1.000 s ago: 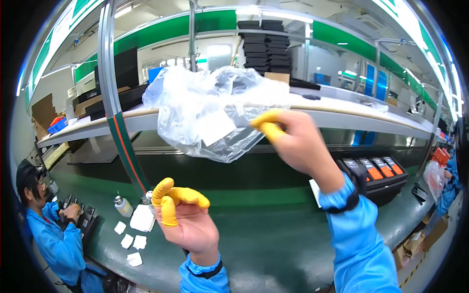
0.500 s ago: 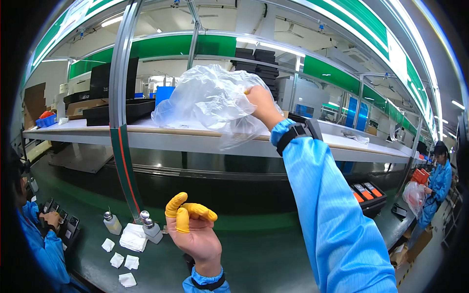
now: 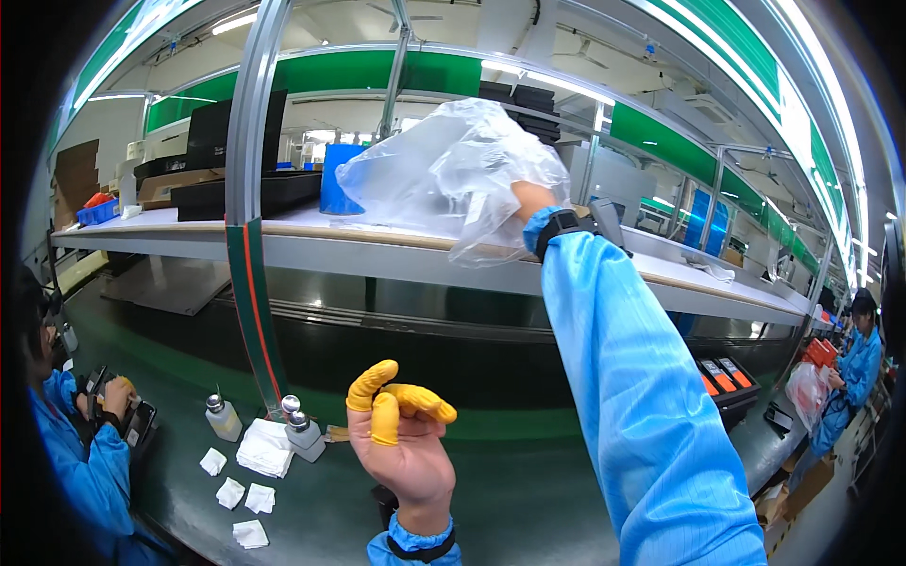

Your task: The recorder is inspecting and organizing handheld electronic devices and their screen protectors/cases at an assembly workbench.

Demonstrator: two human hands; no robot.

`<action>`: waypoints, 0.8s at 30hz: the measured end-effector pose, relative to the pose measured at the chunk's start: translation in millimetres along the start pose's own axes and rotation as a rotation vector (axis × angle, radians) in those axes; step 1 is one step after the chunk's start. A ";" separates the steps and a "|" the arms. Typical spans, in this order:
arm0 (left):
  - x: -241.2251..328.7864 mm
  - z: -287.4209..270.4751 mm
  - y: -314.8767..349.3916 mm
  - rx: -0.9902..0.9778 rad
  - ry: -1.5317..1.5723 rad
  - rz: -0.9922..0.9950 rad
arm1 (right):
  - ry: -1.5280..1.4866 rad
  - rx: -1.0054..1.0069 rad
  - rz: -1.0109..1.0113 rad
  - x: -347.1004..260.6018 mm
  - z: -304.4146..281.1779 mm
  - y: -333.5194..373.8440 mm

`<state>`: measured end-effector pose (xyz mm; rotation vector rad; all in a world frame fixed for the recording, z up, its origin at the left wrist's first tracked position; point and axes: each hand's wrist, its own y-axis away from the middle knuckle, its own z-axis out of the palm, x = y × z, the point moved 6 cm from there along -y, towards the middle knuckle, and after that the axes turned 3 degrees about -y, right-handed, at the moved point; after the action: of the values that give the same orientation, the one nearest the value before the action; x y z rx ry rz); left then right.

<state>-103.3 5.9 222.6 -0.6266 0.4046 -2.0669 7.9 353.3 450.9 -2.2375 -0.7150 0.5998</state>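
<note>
My right hand [image 3: 533, 198] reaches up to the shelf, its fingers hidden in the folds of a large clear plastic bag [image 3: 444, 165]. The crumpled bag spreads above the shelf, and a corner droops over the front edge. I cannot make out how the fingers lie or whether they grip the film. Lower down, my left hand [image 3: 406, 448] hovers over the dark green bench [image 3: 538, 472], palm up. Yellow finger cots [image 3: 385, 420] cover several of its fingertips. Those fingers are loosely bent and apart, with nothing in them.
Two dispenser bottles [image 3: 223, 418] stand beside a stack of white cloths [image 3: 265, 447], with several folded pieces nearer. A metal post [image 3: 247, 141] rises at left. The shelf [image 3: 396, 247] carries a blue cylinder [image 3: 340, 179] and black trays [image 3: 241, 196]. Co-workers [image 3: 71, 462] sit left and stand right [image 3: 854, 368].
My right hand has gone deeper into the bag's folds, and the bag has shifted right and bunched around it. The left hand keeps its pose. The whole view has shifted slightly.
</note>
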 end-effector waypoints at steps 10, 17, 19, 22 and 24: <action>-0.5 -0.4 -3.2 0.003 0.017 -0.009 | 0.002 -0.050 0.016 -23.7 -24.1 14.9; -7.3 -6.5 -10.0 -0.030 0.043 -0.012 | -0.039 -0.030 -0.036 -59.9 -46.9 22.4; -9.5 -11.6 -12.2 -0.008 0.017 -0.046 | -0.086 -0.024 -0.058 -73.3 -56.0 30.5; -22.5 -4.0 -13.8 -0.054 -0.001 -0.120 | -0.154 0.011 -0.086 -91.8 -117.7 62.4; -24.3 -9.7 -15.3 -0.026 -0.047 -0.158 | -0.308 -0.022 -0.093 -107.0 -136.4 92.9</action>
<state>-108.1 35.0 215.7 -0.7415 0.3651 -2.1947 39.0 163.7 492.9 -2.1407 -0.9774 0.9048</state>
